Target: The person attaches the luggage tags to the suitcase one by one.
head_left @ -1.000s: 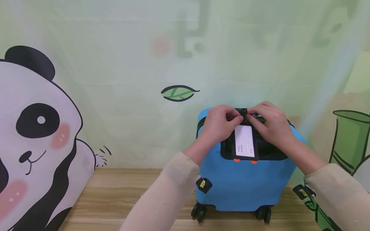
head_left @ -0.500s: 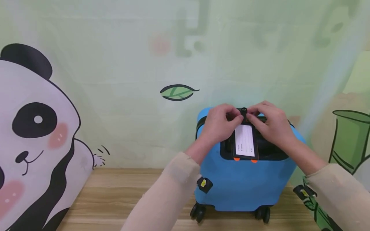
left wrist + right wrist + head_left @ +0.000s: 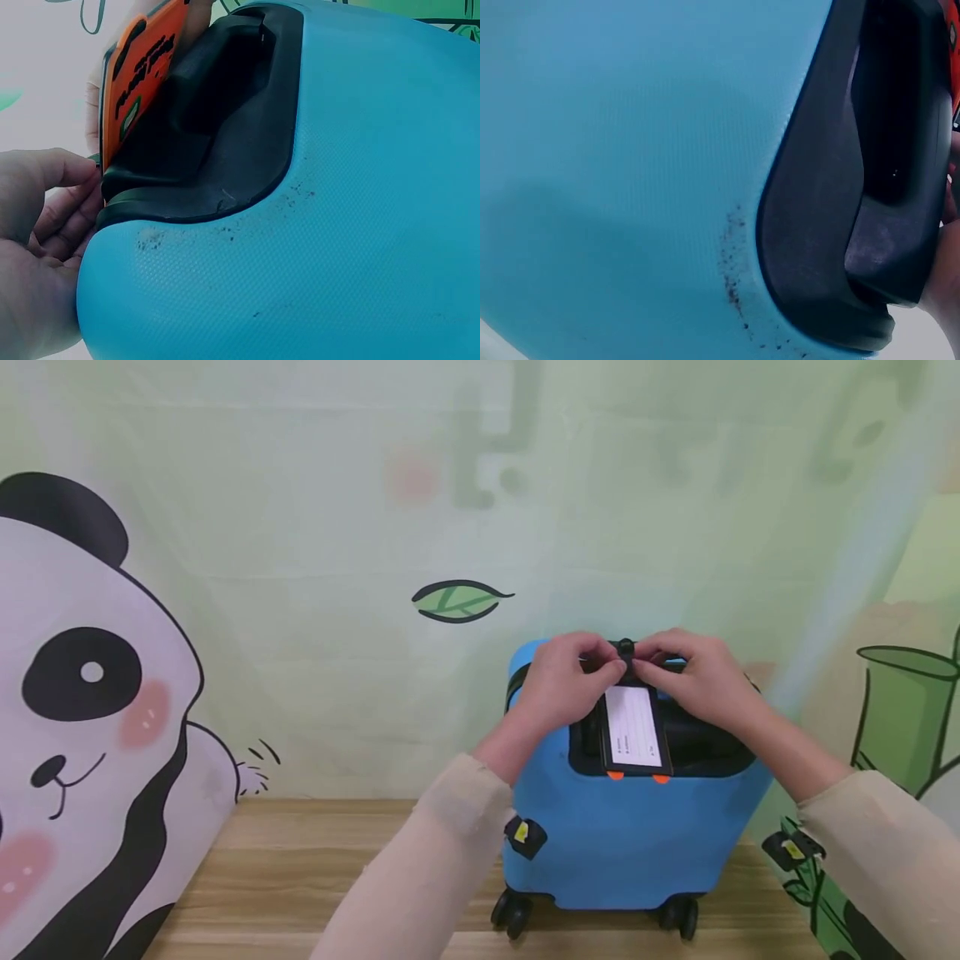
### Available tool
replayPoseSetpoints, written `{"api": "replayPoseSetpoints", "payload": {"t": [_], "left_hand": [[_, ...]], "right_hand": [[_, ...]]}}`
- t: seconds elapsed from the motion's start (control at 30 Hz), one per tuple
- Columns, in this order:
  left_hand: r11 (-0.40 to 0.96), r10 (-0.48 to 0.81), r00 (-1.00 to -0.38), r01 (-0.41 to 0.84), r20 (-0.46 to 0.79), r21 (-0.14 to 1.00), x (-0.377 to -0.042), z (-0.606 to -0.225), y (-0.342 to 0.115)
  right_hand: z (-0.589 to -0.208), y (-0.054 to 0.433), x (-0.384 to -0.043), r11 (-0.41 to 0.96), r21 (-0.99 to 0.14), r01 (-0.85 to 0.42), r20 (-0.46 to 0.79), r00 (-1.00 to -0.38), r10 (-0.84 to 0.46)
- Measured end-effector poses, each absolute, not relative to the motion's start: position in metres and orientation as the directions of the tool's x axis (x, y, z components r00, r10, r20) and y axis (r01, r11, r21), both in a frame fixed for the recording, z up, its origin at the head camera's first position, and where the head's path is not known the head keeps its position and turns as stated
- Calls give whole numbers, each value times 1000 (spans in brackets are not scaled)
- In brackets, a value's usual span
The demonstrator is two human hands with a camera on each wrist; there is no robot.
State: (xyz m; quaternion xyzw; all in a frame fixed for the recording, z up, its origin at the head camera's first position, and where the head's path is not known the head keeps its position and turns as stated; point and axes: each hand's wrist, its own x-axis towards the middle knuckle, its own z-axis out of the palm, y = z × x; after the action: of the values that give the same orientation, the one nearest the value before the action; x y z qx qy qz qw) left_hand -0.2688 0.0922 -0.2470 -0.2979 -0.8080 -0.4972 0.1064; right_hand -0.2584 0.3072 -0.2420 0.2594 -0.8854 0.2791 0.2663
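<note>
A blue suitcase (image 3: 615, 839) with a black top handle (image 3: 705, 747) stands upright on its wheels. Against the handle leans a luggage tag (image 3: 634, 727), white card side towards me. Its orange side, dark lettering on it, shows in the left wrist view (image 3: 146, 75). Above the tag, my left hand (image 3: 566, 681) pinches its black strap (image 3: 626, 650) between thumb and forefinger. My right hand (image 3: 697, 681) pinches the strap from the other side. In the right wrist view only a sliver of my right hand (image 3: 946, 274) appears, and the strap is hidden there.
Beneath the suitcase is a wood-grain surface (image 3: 322, 843). A pale green backdrop (image 3: 300, 527) hangs right behind it. On the left is a printed panda (image 3: 97, 693). Dark scuffs mark the suitcase shell beside the handle.
The strap's top end stands up more clearly between my fingers than a second ago. Both hands stay at the strap; the whole view has shifted slightly.
</note>
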Motion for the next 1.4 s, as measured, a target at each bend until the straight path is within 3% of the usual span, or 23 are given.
{"api": "replayPoseSetpoints", "payload": {"t": [0.17, 0.53, 0.97, 1.27, 1.4], "left_hand": [[323, 380, -801, 583, 462, 745, -268, -246, 93], [380, 377, -828, 547, 415, 745, -265, -242, 97], [371, 392, -802, 586, 451, 720, -267, -247, 99], [397, 397, -801, 590, 449, 703, -269, -248, 101], [408, 400, -792, 604, 461, 685, -269, -248, 100]], "right_hand": [[-242, 308, -259, 721, -361, -592, 611, -734, -296], [-247, 307, -256, 702, -297, -647, 716, -638, -284], [-244, 311, -252, 703, -320, -635, 704, -656, -273], [-230, 313, -239, 703, -116, -702, 786, -498, -368], [-227, 309, -240, 696, -69, -715, 791, -465, -399]]}}
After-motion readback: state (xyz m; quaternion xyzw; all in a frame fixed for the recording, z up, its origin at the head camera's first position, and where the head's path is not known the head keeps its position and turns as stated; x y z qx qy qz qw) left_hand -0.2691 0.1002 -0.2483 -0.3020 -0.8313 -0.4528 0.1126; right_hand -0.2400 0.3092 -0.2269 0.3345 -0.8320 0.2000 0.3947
